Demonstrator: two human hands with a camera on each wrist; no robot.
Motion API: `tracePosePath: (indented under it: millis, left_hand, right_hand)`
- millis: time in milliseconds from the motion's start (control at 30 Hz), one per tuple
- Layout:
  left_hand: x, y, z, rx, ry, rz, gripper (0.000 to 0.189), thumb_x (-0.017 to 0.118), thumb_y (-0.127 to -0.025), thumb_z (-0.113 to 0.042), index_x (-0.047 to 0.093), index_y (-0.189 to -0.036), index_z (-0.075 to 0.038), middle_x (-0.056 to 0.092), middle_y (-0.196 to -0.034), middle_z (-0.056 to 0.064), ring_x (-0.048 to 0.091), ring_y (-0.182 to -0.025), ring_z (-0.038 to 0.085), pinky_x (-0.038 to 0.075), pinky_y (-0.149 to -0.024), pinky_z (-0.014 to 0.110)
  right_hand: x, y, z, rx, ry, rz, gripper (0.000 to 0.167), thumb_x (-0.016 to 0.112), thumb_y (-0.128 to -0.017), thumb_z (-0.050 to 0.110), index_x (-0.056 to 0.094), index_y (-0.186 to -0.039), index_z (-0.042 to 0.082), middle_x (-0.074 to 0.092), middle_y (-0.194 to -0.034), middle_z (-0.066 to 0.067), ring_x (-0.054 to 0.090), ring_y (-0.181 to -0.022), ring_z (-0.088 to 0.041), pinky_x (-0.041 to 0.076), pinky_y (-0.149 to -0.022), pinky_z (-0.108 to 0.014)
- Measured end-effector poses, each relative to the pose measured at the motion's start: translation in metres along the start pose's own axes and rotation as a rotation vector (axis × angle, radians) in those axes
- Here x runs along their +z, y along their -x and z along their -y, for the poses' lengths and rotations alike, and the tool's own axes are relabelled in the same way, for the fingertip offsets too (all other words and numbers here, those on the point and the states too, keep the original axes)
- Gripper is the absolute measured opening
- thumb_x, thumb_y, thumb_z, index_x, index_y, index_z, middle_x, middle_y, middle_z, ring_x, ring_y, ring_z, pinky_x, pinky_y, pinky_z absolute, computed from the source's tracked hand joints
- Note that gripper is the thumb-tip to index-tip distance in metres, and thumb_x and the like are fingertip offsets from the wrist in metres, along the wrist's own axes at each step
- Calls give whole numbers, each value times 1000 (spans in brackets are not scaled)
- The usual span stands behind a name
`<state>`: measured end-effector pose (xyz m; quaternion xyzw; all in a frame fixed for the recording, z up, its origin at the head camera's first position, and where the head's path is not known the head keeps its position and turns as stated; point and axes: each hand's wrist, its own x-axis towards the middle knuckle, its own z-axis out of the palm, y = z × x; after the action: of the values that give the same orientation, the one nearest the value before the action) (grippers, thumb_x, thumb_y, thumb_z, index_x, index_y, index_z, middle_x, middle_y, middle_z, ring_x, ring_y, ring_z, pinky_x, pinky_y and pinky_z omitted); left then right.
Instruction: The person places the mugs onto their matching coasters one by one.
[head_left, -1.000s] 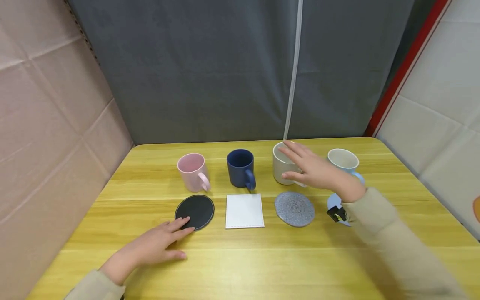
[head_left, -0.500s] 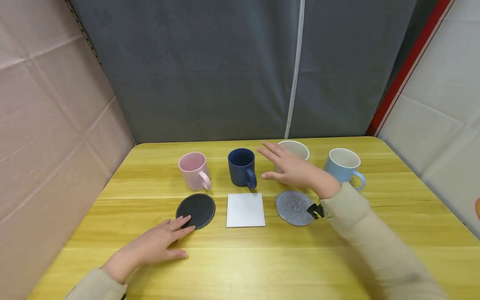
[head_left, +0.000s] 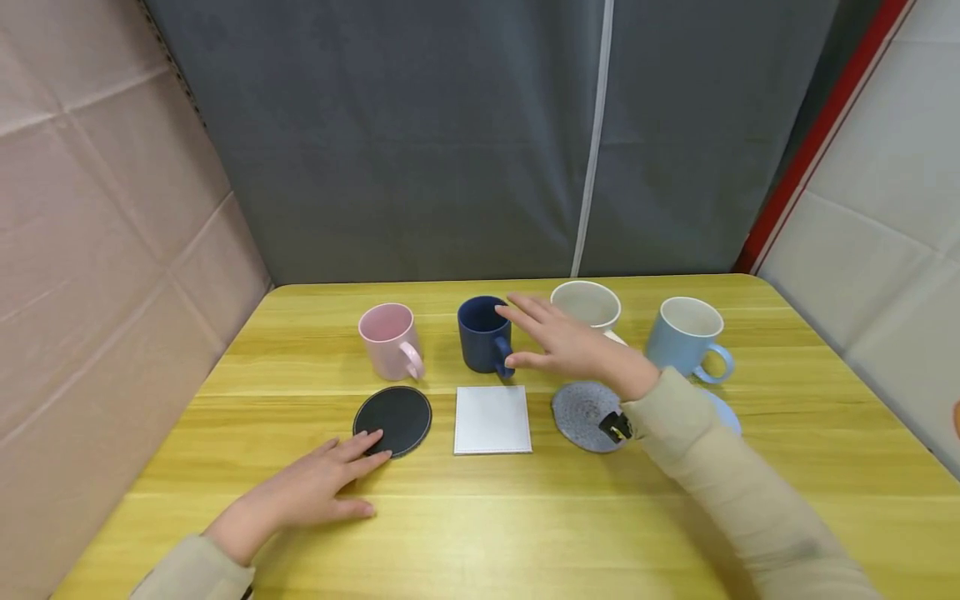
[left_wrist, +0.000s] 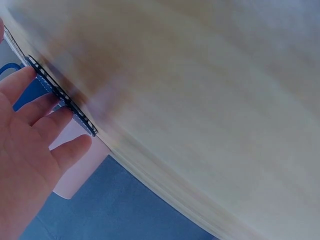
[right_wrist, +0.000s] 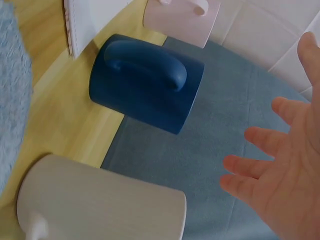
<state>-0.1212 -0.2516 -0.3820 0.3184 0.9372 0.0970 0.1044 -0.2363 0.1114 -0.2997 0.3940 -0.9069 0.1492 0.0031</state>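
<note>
In the head view my left hand [head_left: 307,492] lies with straight fingers, its fingertips touching the near edge of the round black coaster [head_left: 401,417]. The right hand [head_left: 570,342] hovers with fingers spread beside the dark blue mug [head_left: 480,337]; the right wrist view [right_wrist: 145,80] shows a gap between that hand and the mug. Neither hand holds anything. Behind the right hand stands a white mug [head_left: 585,302], partly covered. Below it lies a round grey woven coaster [head_left: 581,408], partly hidden by the wrist. A square white coaster [head_left: 492,421] sits in front of the blue mug.
A pink mug [head_left: 388,342] stands at the left of the mug row, behind the black coaster. At the right is a light blue mug [head_left: 682,337], with a light blue coaster [head_left: 723,408] mostly hidden by the sleeve. A grey curtain [head_left: 420,150] hangs behind the wooden table [head_left: 465,533].
My right hand has moved left, from in front of the white mug to beside the dark blue mug. The left hand stays on the black coaster. Mugs and coasters have not moved.
</note>
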Motion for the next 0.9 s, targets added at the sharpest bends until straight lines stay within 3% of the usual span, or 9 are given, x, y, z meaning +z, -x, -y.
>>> tracePosePath:
  millis: [200, 500, 900]
  left_hand:
    - [0, 0, -1, -6, 4, 7, 68, 55, -84, -54, 45, -136, -13, 30, -147, 14, 33, -131, 34, 26, -103, 57]
    - [0, -1, -1, 10, 4, -4, 68, 54, -84, -56, 45, -136, -13, 31, -146, 15, 34, -131, 35, 28, -101, 59]
    - [-1, -3, -5, 24, 4, -1, 67, 53, -85, -55, 45, -136, -13, 30, -146, 17, 36, -129, 37, 28, -100, 59]
  right_hand:
    - [6, -5, 5, -3, -5, 15, 77, 45, -87, 58, 22, -147, 15, 14, -153, -12, 14, -139, -31, 21, -109, -49]
    - [11, -15, 17, -9, -9, 40, 70, 49, -90, 49, 22, -147, 18, 14, -153, -10, 14, -138, -37, 19, -110, -49]
    - [17, -23, 24, -39, 12, 58, 71, 50, -90, 48, 22, -146, 15, 15, -152, -12, 15, -138, -35, 19, -110, -47]
